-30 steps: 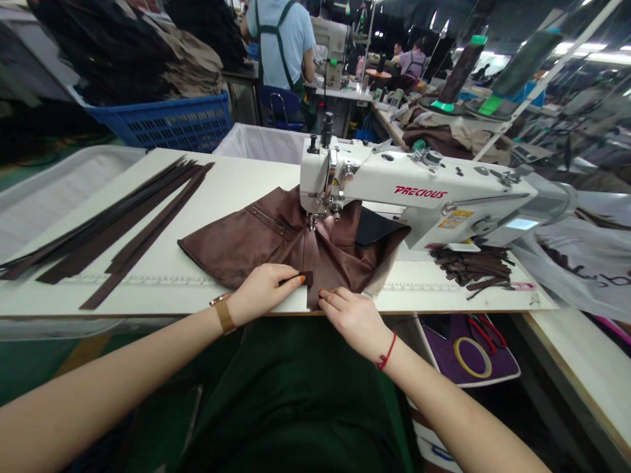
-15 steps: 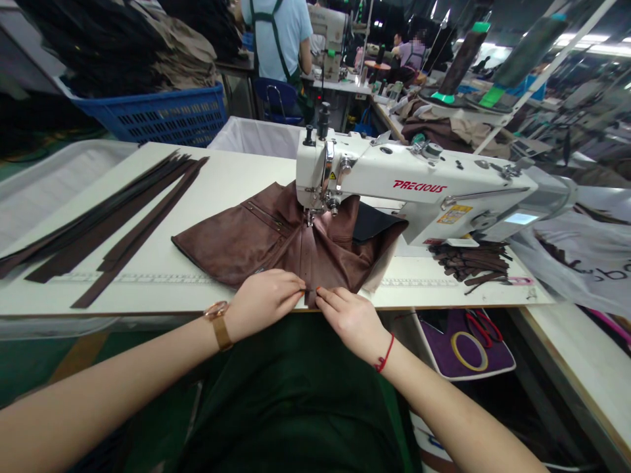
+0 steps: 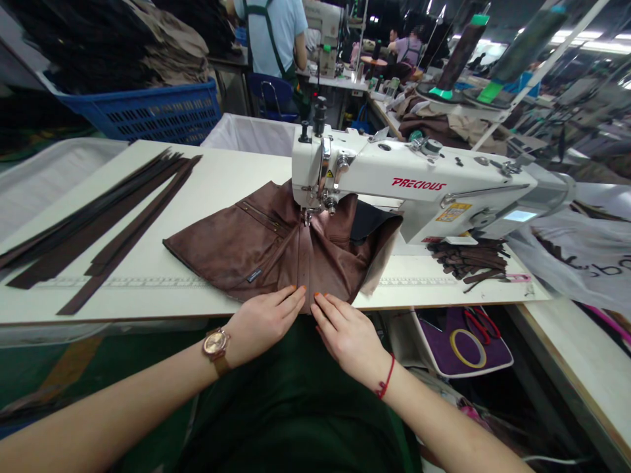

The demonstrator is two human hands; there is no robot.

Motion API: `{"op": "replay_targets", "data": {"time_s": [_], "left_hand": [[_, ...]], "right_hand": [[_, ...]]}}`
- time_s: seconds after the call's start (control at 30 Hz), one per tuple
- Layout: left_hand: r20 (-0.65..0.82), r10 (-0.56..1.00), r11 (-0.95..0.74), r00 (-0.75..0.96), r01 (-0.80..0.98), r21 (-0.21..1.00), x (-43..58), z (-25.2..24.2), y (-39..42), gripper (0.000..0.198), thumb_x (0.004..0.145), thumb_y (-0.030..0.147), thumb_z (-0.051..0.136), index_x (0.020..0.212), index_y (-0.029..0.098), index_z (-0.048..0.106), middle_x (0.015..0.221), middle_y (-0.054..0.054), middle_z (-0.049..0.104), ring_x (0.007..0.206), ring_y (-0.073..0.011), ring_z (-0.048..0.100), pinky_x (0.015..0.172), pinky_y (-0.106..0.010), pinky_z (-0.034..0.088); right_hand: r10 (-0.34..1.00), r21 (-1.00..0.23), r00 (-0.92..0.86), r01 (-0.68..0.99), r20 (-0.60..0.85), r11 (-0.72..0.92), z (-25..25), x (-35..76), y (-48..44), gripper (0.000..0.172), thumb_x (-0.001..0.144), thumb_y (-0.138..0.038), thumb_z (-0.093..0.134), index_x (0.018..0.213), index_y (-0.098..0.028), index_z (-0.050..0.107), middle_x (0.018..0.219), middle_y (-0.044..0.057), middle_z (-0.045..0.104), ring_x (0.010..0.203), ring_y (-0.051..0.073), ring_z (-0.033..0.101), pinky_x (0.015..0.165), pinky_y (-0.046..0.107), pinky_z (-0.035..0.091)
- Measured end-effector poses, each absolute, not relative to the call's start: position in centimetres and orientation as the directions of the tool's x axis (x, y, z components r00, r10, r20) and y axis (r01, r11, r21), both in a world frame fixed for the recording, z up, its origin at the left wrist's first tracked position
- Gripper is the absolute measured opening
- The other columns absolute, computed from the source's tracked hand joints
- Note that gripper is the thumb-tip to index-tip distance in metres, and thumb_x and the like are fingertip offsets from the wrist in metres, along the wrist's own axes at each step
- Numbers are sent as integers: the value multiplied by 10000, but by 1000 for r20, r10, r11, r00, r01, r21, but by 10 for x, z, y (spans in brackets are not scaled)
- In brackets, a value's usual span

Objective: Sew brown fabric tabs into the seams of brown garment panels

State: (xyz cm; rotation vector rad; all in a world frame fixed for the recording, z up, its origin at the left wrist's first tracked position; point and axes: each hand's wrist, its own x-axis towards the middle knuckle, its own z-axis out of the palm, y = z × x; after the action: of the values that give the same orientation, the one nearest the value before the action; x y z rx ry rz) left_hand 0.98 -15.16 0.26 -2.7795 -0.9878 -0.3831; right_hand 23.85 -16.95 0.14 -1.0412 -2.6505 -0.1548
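A brown leather-like garment piece [image 3: 231, 246] with a zip and a small dark label is spread on the white table, part of it under the presser foot of the sewing machine [image 3: 365, 164]. My left hand [image 3: 269, 322] lies flat on its front edge, left of the centre seam, fingers stretched out. On the other side of that seam my right hand [image 3: 348, 332] rests with its fingers extended on the material. Neither hand grips anything. The piece's right side folds up and shows a black lining [image 3: 372, 220].
Long brown and black strips [image 3: 118, 226] lie on the left of the table. A bundle of short brown strips [image 3: 470, 263] sits right, by the machine base. Below the table edge, a purple tray [image 3: 444, 341] holds tape and red-handled scissors. A co-worker [image 3: 276, 39] sits beyond.
My fingers have gone from pinching at the seam's front end to lying flat on either side of it. The small label on the piece now shows fully.
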Motion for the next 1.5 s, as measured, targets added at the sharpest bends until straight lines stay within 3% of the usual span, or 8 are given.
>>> {"op": "replay_targets", "data": {"time_s": [0.4, 0.63, 0.8, 0.87, 0.93, 1.1, 1.3, 1.5], "left_hand": [[320, 565, -777, 760, 621, -102, 10, 3, -151, 400, 947, 73, 289, 1196, 66, 601, 1304, -160, 586, 1142, -250, 601, 826, -365, 571], [326, 575, -751, 750, 643, -154, 12, -1, -165, 382, 911, 41, 357, 1217, 35, 587, 1340, -169, 555, 1169, -280, 582, 868, -367, 556], [256, 612, -774, 749, 633, 0, 13, 17, -150, 308, 952, 210, 430, 1163, 91, 620, 1276, -153, 603, 1114, -264, 604, 895, -378, 549], [203, 605, -794, 770, 602, 85, 12, 28, -129, 263, 953, 212, 440, 1110, 140, 638, 1195, -113, 648, 1022, -227, 637, 851, -357, 559], [185, 594, -804, 783, 580, 127, 10, 35, -105, 249, 940, 233, 483, 1133, 164, 624, 1240, -106, 620, 1067, -234, 614, 908, -388, 532], [181, 594, -804, 784, 578, 136, -3, 21, -79, 476, 882, 378, 581, 1314, 189, 516, 1453, -136, 434, 1327, -298, 412, 1103, -514, 348], [135, 621, -783, 772, 606, 138, -10, 7, -86, 487, 904, 370, 545, 1368, 244, 466, 1492, -90, 392, 1369, -269, 361, 1123, -517, 314], [130, 629, -777, 766, 614, 142, -9, 10, -75, 469, 903, 358, 546, 1354, 244, 488, 1478, -88, 414, 1356, -272, 382, 1122, -509, 318]], "right_hand": [[665, -8, -693, 691, 280, 723, -1, 236, -174, 390, 946, -138, 469, 1329, -81, 520, 1406, 171, 491, 1281, 276, 464, 1023, 436, 464], [694, -53, -658, 713, 292, 699, 5, 236, -172, 384, 946, -162, 471, 1322, -121, 538, 1396, 128, 513, 1255, 267, 480, 1012, 399, 470], [698, -58, -673, 709, 246, 703, 12, 233, -169, 383, 932, -184, 495, 1307, -131, 550, 1361, 152, 538, 1211, 281, 505, 955, 409, 499], [700, -68, -676, 706, 228, 704, 14, 231, -167, 380, 921, -191, 521, 1295, -137, 556, 1345, 152, 548, 1182, 274, 520, 934, 402, 506], [704, -80, -677, 706, 216, 704, 18, 229, -165, 356, 918, -213, 536, 1266, -150, 576, 1317, 146, 569, 1144, 265, 540, 901, 390, 516], [720, -109, -660, 716, 217, 690, 24, 227, -160, 371, 887, -319, 604, 1229, -174, 597, 1279, 121, 599, 1100, 256, 558, 851, 370, 520], [709, -139, -659, 700, 252, 701, 20, 228, -152, 490, 768, -468, 728, 1172, -209, 629, 1215, 79, 647, 1014, 251, 587, 789, 355, 513], [700, -168, -660, 683, 275, 710, 18, 229, -136, 478, 772, -499, 716, 1149, -216, 640, 1172, 65, 668, 964, 247, 586, 761, 350, 488]]}}
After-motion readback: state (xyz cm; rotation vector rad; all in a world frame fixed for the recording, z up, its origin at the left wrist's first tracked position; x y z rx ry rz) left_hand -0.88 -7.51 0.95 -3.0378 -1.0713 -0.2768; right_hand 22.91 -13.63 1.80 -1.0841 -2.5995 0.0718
